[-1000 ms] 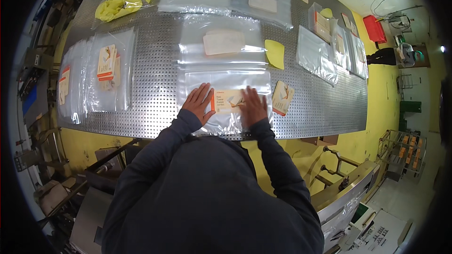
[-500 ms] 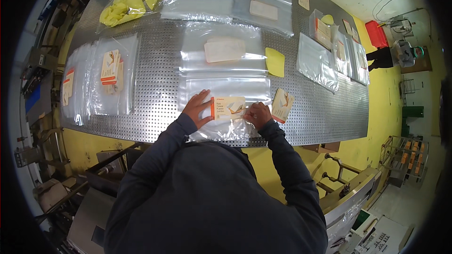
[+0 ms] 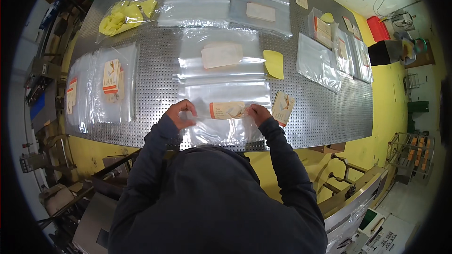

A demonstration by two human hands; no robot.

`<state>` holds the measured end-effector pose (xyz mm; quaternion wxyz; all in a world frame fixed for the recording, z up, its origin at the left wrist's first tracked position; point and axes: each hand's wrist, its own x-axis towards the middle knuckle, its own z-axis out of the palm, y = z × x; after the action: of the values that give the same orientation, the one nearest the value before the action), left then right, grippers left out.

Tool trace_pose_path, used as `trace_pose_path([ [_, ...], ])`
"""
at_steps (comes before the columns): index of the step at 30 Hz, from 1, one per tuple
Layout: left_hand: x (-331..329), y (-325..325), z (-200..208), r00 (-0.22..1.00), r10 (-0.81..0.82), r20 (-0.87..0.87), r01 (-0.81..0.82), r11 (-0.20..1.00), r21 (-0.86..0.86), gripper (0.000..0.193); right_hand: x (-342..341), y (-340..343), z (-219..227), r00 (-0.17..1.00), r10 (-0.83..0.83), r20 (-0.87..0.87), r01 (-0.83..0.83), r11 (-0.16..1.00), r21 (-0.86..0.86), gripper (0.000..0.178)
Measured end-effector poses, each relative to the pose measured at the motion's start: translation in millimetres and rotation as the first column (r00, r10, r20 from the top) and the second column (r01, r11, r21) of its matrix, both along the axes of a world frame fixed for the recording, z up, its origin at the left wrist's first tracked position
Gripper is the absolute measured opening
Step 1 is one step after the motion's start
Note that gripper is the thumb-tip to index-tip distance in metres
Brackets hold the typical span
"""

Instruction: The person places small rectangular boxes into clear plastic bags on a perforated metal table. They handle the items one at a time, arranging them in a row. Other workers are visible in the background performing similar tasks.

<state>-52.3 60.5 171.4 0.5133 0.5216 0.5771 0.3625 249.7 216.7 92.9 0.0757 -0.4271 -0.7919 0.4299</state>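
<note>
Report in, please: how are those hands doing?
Left hand curled at clear bag's left edge. Right hand bunched at printed card's right end. Loose cards lie right of it.

The surface (image 3: 157, 80) is perforated metal. Clear bags (image 3: 223, 134) lie at its near centre; a yellow sheet (image 3: 274, 65) rests at their right edge, with printed cards (image 3: 284, 109) nearer the front. Bag stacks (image 3: 110, 109) lie to the left. A bag of yellow sheets (image 3: 123, 18) lies far left; a clear box (image 3: 312, 24) sits at the far right.
</note>
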Motion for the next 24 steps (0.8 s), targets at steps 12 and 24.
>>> trace_pose_path([
  [12, -33, 66, 2, 0.993, 0.046, 0.107, -0.051, 0.998, 0.046, 0.007, 12, 42, 9, 0.864, -0.383, -0.327, 0.403, 0.915, -0.008, 0.013],
  [24, -46, 162, -85, 0.568, 0.771, 0.289, -0.809, 0.456, 0.373, 0.035, 71, -2, 13, 0.389, -0.91, 0.147, 0.812, 0.414, 0.411, 0.046],
])
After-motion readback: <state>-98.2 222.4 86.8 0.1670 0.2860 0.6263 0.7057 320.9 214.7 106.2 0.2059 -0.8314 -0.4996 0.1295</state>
